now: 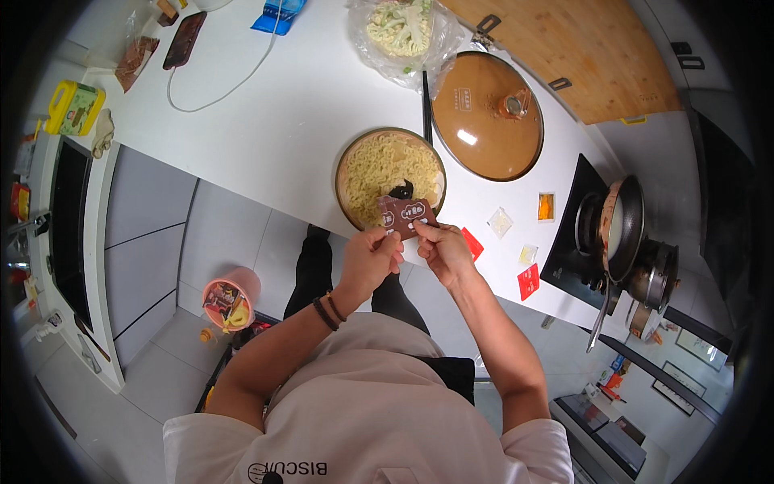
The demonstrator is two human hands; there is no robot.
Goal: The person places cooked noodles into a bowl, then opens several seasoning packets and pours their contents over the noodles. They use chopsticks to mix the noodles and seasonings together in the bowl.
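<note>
Between both hands I hold a brown sauce sachet (pixel 404 219) over the near side of a round bowl (pixel 341 175) at the counter's front edge. My left hand (pixel 373 257) pinches the sachet's left end; my right hand (pixel 444 249) grips its right end. Instant noodles (pixel 381 160) fill the bowl. A dark patch of sauce (pixel 401 190) lies on them, just past the sachet's far edge. Beyond the bowl's right side are black chopsticks (pixel 427 109), partly under a plastic bag.
A glass lid (pixel 484 139) lies right of the bowl, near a bag of cauliflower (pixel 399 30). Red packets (pixel 528 282) and small clear sachets (pixel 500 222) lie toward the cooktop (pixel 565 242), which carries a frying pan (pixel 623 230). A pink bin (pixel 227 296) stands on the floor at left.
</note>
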